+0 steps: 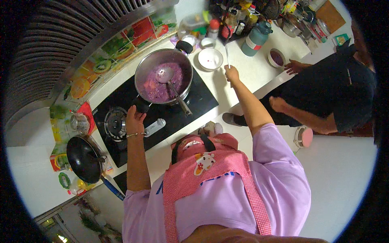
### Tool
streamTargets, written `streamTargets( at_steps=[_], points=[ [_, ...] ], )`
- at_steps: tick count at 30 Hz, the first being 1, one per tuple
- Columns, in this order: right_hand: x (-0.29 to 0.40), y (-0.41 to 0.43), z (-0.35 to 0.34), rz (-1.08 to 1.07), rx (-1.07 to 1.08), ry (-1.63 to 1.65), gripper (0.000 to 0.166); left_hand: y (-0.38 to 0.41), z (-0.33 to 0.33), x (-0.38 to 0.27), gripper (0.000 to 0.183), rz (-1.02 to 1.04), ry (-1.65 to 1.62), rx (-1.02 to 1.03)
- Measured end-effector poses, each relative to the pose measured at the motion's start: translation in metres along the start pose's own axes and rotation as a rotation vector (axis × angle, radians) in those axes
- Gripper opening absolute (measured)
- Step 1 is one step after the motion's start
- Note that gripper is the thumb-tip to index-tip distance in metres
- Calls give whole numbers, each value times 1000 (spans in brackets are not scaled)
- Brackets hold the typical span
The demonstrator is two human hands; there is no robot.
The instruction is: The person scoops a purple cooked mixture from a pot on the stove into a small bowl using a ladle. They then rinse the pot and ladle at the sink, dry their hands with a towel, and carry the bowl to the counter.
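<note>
A large steel pot (142, 70) with purple soup or porridge stands on the black glass gas hob (200, 100). A metal ladle (179, 96) rests in it, its handle over the near rim. My left hand (135, 118) is at the pot's black side handle (142, 104); its grip is partly hidden. My right hand (232, 74) is closed around a thin, light-coloured utensil (228, 56), whose kind I cannot tell, right of the pot. Just left of that hand is a white bowl (210, 59) with a few small specks inside.
At the right, a co-worker in dark clothes (322, 88) has a hand beside a bowl of purple food (276, 57). A teal jug (256, 39) and several bottles (232, 22) line the counter's back. A black wok (83, 159) lies left of the hob.
</note>
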State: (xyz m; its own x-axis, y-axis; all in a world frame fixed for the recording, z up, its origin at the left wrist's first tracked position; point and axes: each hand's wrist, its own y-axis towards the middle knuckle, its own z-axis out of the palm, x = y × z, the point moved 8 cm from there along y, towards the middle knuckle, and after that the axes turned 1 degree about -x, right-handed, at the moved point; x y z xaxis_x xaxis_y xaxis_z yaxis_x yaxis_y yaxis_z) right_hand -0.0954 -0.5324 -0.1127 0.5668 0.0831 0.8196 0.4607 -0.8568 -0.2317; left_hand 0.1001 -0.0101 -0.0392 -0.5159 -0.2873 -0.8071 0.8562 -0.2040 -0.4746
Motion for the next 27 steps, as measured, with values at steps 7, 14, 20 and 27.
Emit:
streamTargets(
  at_steps=[7, 14, 20, 27],
  points=[
    [10, 44, 39, -135, 7, -198, 46, 9, 13, 12, 26, -112, -209, -41],
    [-15, 30, 30, -160, 109, -121, 38, -1, 51, 0, 31, -139, -256, 110],
    [-35, -28, -18, -123, 92, -18, 36, 24, 47, 11, 28, -226, -379, 87],
    [94, -200, 46, 213, 836, 447, 44, 36, 53, 13, 29, -201, -276, 179]
  ],
)
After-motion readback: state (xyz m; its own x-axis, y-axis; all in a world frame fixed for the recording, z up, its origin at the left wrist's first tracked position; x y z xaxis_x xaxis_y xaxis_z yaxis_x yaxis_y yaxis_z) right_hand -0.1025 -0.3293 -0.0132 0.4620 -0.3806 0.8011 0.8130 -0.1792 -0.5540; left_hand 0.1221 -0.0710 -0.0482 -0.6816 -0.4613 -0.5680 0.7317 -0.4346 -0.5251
